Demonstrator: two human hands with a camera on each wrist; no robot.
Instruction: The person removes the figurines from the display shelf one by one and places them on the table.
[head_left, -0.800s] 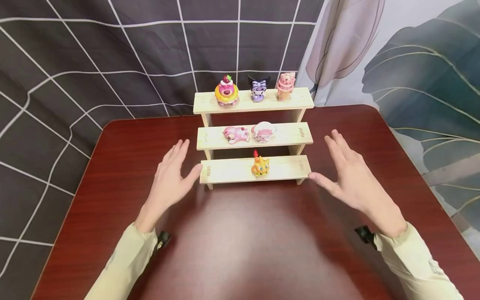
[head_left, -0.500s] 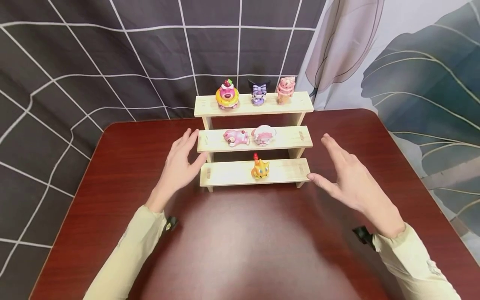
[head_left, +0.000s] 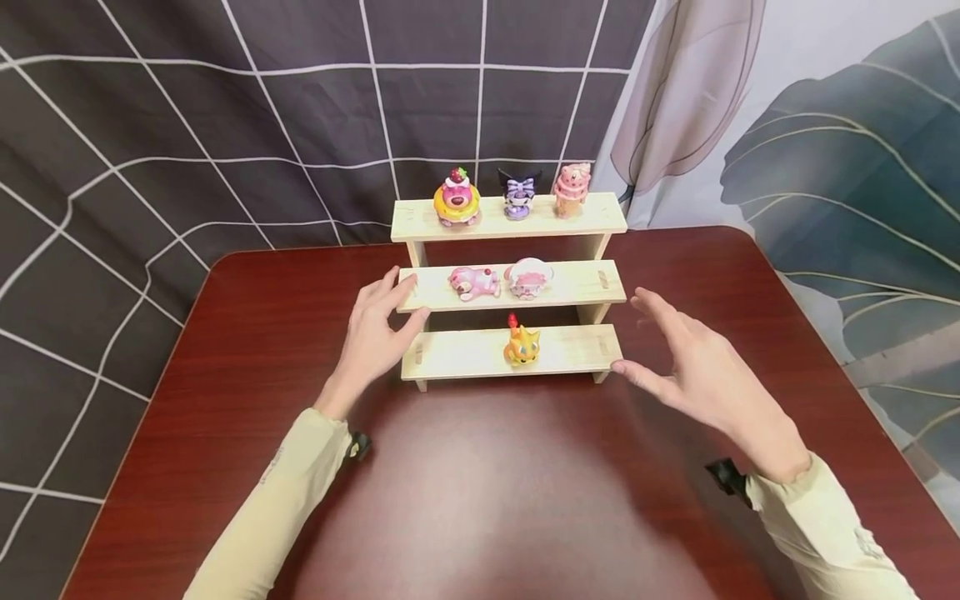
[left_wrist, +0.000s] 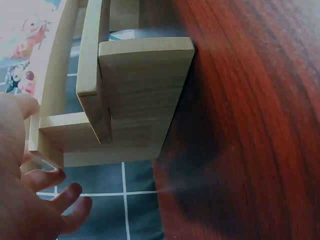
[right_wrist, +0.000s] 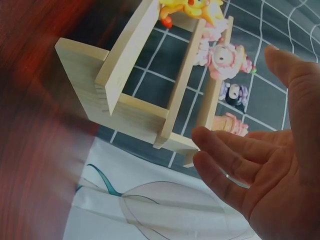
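A three-step wooden shelf [head_left: 463, 354] is set near the far edge of the desk [head_left: 480, 500], its steps rising away from the person. On the lowest step, an orange figure [head_left: 522, 347] is placed alone, slightly right of the middle. On the middle step, a pink bear [head_left: 472, 284], laid lengthwise, is paired with a white-and-pink figure [head_left: 528, 279]. On the top step, a bear in a yellow ring [head_left: 457, 204], a purple figure with black ears [head_left: 518, 200] and a pink ice-cream figure [head_left: 572, 192] are stood in a row. The stepped layout is probably chosen so that no row is hidden by the one in front.

The left hand [head_left: 375, 337] is held at the left end of the middle step, thumb and fingers spread; whether the board is touched cannot be told. The right hand [head_left: 705, 379] is held beside the right end, thumb parted widely from the fingers, with nothing grasped. The shelf seems to be flanked thus so that both ends are within reach and the figures are left undisturbed. Behind the desk, a dark curtain with white lines [head_left: 315, 117] is hung beside a pale patterned curtain [head_left: 690, 100].
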